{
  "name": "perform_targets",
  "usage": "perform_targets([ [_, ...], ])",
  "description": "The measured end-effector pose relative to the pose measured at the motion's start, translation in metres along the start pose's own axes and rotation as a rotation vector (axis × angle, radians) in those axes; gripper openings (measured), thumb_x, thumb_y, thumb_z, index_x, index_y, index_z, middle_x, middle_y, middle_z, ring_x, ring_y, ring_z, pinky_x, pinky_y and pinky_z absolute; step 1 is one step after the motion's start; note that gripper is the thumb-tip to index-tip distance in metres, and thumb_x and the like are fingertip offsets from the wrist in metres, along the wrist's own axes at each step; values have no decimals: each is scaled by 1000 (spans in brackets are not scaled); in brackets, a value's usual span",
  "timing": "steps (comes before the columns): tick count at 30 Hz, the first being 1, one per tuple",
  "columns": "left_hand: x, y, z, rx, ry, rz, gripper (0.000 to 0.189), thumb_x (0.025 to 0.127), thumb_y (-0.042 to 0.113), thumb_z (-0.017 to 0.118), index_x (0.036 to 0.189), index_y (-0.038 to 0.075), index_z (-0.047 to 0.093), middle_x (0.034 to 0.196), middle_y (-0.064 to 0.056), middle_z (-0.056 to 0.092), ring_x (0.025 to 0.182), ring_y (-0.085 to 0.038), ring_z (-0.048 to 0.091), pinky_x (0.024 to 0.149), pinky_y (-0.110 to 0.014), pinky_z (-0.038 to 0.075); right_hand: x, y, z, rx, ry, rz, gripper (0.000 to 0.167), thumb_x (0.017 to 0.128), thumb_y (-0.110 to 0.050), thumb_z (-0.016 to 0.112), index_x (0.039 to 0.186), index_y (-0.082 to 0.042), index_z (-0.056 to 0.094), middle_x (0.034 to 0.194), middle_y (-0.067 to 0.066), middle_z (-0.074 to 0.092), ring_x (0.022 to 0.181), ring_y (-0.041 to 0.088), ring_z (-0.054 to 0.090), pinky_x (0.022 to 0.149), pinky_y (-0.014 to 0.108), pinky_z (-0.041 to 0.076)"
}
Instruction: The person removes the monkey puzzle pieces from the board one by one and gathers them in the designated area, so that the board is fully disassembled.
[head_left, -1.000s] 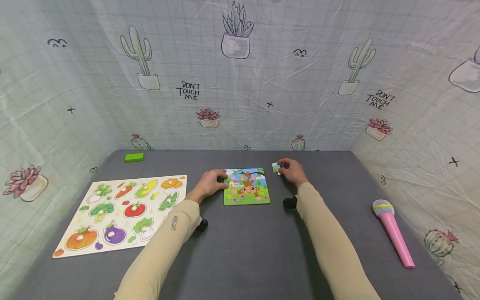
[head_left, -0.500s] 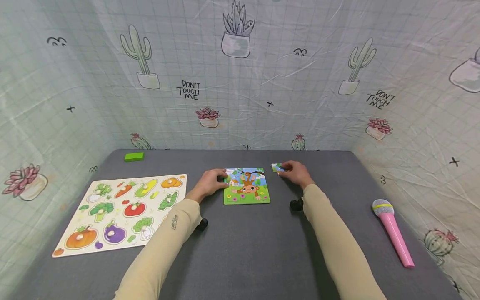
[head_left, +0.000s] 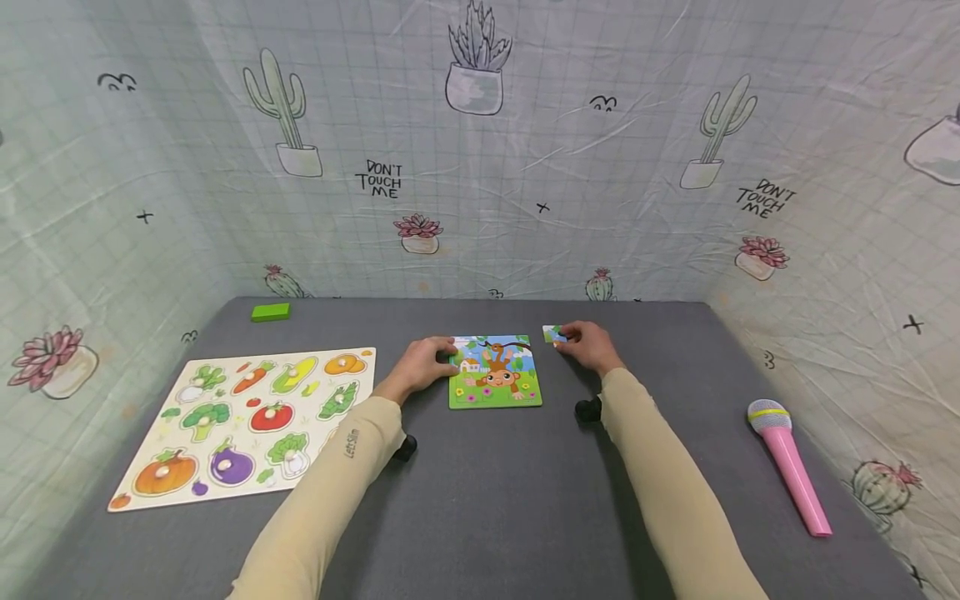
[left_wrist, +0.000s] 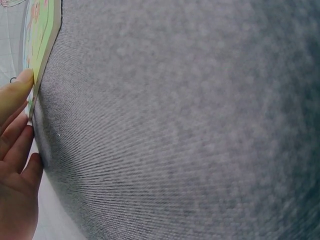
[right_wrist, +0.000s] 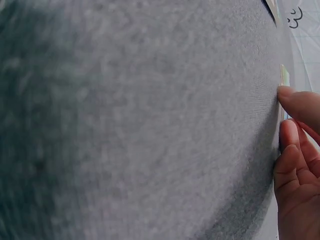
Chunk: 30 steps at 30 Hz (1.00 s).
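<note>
In the head view, a square jigsaw puzzle with a hanging monkey lies on the table. My left hand rests at its left edge, with thumb and fingertips touching the board. The left wrist view shows the left thumb against the puzzle, the other fingers fairly straight beside its edge. Just right of the puzzle, my right hand pinches a small blue and green puzzle piece between thumb and fingers. In the right wrist view, that piece is seen nearly edge-on, mostly hidden by the thumb.
A vegetable puzzle board with white knobs lies at the left, partly beneath the left forearm. A green block sits at the back left. At the right lies a pink toy microphone. A printed cloth surrounds the grey table.
My right hand has shifted slightly right and down, then stayed near the same spot, and the small puzzle piece now looks turned. My left hand stays at the monkey puzzle's edge.
</note>
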<state>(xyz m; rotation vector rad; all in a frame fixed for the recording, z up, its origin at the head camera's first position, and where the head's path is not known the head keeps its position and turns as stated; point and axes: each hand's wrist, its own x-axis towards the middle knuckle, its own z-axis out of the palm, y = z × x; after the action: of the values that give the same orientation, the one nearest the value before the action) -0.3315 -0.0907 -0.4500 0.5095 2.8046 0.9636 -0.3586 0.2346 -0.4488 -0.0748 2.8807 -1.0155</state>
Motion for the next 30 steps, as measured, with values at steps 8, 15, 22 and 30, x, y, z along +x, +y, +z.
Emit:
perform_targets([
  [8,-2,5,-1,-15,4,-2,40,88,17,74,124,1,67,144,-11,51,137,-32,41,114,-45,32,1,-1,-2,1,-2,15,39,95,-19,66,127,3,60,119,21,61,107,34,58,90,46,50],
  [15,-1,2,-2,-20,6,5,40,88,18,74,124,1,66,145,-12,50,137,-33,40,114,-46,32,1,-17,-2,71,-2,14,40,97,-22,63,131,-2,58,129,19,57,116,34,54,93,48,49],
  [22,-1,-1,-1,-30,4,4,40,89,19,73,125,2,66,147,-13,47,139,-33,37,115,-47,31,-1,-52,8,191,-111,-78,42,99,-23,60,136,-4,55,133,17,55,121,33,52,94,46,49],
  [30,-3,1,1,-35,7,6,40,90,19,73,125,2,66,148,-13,46,139,-34,37,115,-47,31,0,-75,38,202,-207,-135,42,99,-22,60,137,-3,55,130,14,58,120,31,53,99,45,47],
])
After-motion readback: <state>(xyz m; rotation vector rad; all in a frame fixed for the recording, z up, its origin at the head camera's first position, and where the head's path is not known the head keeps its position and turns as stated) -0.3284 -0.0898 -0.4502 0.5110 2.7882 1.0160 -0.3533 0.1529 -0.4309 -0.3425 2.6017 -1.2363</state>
